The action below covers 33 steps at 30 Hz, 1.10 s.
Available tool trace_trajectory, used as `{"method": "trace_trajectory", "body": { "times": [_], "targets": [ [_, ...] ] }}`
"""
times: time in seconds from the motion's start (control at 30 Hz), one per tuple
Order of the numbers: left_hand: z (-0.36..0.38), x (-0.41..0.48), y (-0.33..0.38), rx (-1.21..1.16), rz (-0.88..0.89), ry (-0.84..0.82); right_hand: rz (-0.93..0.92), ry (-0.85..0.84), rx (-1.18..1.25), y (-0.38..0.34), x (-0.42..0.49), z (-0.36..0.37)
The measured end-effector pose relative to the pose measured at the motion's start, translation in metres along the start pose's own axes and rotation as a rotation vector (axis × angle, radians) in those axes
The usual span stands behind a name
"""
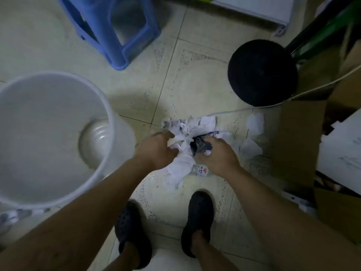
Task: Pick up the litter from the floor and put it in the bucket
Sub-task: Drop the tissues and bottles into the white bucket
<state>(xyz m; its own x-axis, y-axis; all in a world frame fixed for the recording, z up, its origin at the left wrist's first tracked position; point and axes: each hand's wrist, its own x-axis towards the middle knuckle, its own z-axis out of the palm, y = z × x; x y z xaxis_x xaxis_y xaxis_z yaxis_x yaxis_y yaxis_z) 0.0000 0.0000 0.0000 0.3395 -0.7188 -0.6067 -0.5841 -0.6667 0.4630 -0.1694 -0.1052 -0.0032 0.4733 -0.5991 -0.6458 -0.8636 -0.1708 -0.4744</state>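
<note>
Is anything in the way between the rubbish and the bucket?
No, nothing I can see. The left hand and the right hand both grip the litter. Only bare floor lies between it and the bucket, which stands open on the person's left.

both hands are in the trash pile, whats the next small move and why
Probably lift the gathered bundle and swing it left over the bucket. The left hand and right hand curl into the litter pile of white paper, a dark scrap and a plastic bottle, and the bucket stands open close on the left.
</note>
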Motion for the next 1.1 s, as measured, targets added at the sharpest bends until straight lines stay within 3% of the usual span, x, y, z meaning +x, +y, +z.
{"method": "trace_trajectory", "body": {
  "times": [0.37,0.57,0.77,0.97,1.1],
  "targets": [
    [0.114,0.142,-0.073,-0.041,-0.028,0.126,-0.004,0.036,-0.253,0.094,0.163,0.063],
    [0.142,0.216,-0.111,0.034,-0.056,0.086,-0.087,0.013,-0.402,0.086,0.250,0.091],
    [0.155,0.246,-0.133,0.105,0.023,0.106,-0.031,0.020,-0.619,0.070,0.291,0.110],
    [0.151,0.224,-0.135,0.119,0.050,0.223,-0.037,0.101,-0.340,0.057,0.260,0.103],
    [0.168,0.217,-0.139,0.141,0.033,0.126,-0.025,0.063,-0.210,0.060,0.241,0.098]
  ]
}}
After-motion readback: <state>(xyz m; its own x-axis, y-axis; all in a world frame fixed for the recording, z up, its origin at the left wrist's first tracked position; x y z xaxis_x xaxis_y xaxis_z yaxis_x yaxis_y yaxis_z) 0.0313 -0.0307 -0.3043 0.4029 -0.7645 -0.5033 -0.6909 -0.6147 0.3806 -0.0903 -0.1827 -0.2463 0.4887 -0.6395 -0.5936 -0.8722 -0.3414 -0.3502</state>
